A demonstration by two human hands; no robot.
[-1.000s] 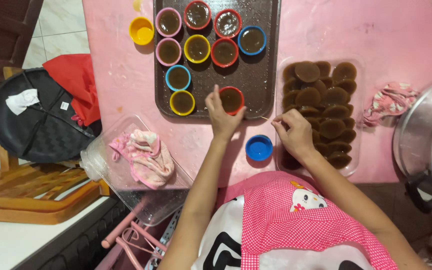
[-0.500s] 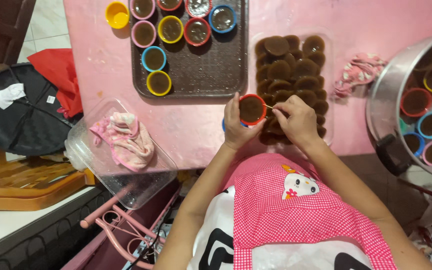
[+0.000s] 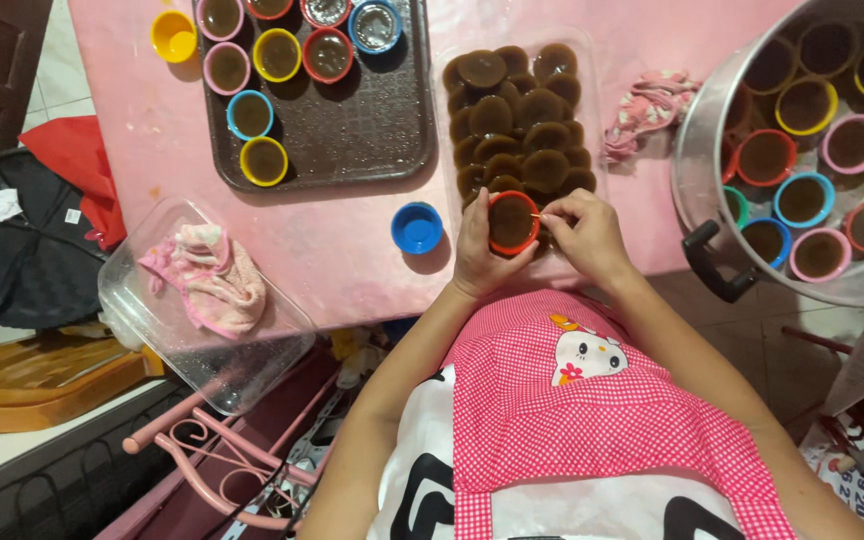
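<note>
Seen from the head camera, a person in a pink checked apron works at a pink bench (image 3: 352, 240); the left hand (image 3: 480, 250) has its fingers curled closed around a red cup (image 3: 512, 222) of brown pudding, held just above the near end of a clear tray (image 3: 592, 110) stacked with brown pudding discs. The right hand (image 3: 584, 232) pinches a thin stick (image 3: 535, 216) whose tip meets the cup's rim. An empty blue cup (image 3: 417, 228) sits just left, a dark tray (image 3: 362, 130) of filled cups beyond, and a metal steamer pot (image 3: 702, 150) of cups at right.

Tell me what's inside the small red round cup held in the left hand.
The small red round cup holds a dark brown cake, filling it to the rim. The left hand covers its near side; the bottom is hidden.
</note>
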